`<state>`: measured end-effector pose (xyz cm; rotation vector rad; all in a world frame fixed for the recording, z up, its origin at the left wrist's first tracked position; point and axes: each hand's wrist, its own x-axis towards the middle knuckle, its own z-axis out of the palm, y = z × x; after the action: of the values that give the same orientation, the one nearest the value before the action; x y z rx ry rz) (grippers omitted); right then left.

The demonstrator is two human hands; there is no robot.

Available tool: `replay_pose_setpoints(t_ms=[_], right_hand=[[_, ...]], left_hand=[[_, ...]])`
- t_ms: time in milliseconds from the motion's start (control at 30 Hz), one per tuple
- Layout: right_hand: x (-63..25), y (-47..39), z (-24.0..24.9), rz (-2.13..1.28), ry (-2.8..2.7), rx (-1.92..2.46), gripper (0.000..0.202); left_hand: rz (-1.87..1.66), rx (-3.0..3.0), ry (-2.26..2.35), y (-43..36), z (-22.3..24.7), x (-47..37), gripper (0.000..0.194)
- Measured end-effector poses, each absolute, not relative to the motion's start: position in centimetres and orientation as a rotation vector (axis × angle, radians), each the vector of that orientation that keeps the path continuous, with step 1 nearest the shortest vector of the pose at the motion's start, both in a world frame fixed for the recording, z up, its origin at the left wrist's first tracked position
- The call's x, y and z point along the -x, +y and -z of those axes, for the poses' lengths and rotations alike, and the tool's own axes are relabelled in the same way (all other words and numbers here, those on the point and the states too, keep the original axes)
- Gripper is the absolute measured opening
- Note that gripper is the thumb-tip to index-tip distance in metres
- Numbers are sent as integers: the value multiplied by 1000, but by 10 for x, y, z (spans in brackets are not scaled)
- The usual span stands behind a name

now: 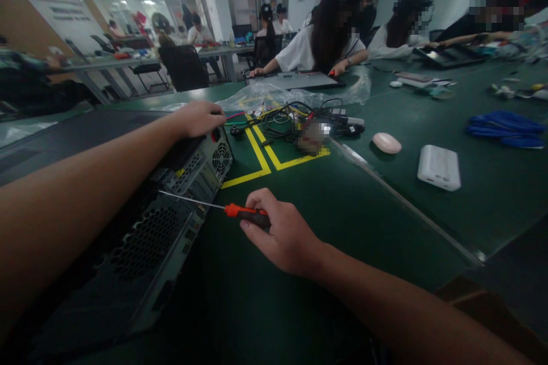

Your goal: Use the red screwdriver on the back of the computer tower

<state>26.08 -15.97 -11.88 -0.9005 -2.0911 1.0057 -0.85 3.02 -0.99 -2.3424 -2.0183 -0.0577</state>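
Note:
A black desktop computer case lies at the left, its grey rear panel with fan grille, vents and ports facing right. My left hand is closed over the case's far upper edge, near the fan, with the fingers bent. A screwdriver with an orange and black handle is gripped in my right hand. Its long metal shaft points left, and the tip meets the rear panel near the vents; whether it sits in a screw is too small to tell.
Tangled cables and clear plastic film lie beyond the case, near yellow tape. Rightward are a pink oval object, a white box-shaped device and a blue bundle. Across the green table, a person handles a flat panel.

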Motion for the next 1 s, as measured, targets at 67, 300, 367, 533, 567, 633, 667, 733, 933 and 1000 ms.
replay_pose_setpoints(t_ms=[67, 300, 367, 533, 567, 633, 667, 733, 933, 1000], right_hand=[[-261, -160, 119, -1014, -2092, 904, 16], [-260, -159, 119, -1015, -2098, 904, 16], [-261, -159, 118, -1017, -2094, 902, 16], [-260, -158, 119, -1001, -2096, 908, 17], [-260, -158, 119, -1000, -2098, 909, 17], [-260, -157, 120, -994, -2098, 908, 16], [-260, -157, 120, -991, -2100, 908, 17], [-260, -158, 120, -985, -2097, 913, 17], [-259, -158, 117, -969, -2083, 897, 16], [-260, -158, 117, -963, -2069, 896, 17]], left_hand=[[58, 2344, -2018, 30, 10, 8, 67], [25, 2358, -2029, 29, 7, 6, 68], [28, 2363, -2027, 29, 7, 7, 67], [26, 2360, -2013, 29, 7, 7, 67], [22, 2362, -2011, 29, 7, 7, 66], [30, 2366, -2010, 28, 6, 7, 65], [36, 2367, -2011, 28, 6, 7, 64], [34, 2372, -2014, 28, 6, 7, 64], [11, 2363, -2009, 28, 6, 7, 67], [-3, 2357, -2013, 28, 6, 7, 68]])
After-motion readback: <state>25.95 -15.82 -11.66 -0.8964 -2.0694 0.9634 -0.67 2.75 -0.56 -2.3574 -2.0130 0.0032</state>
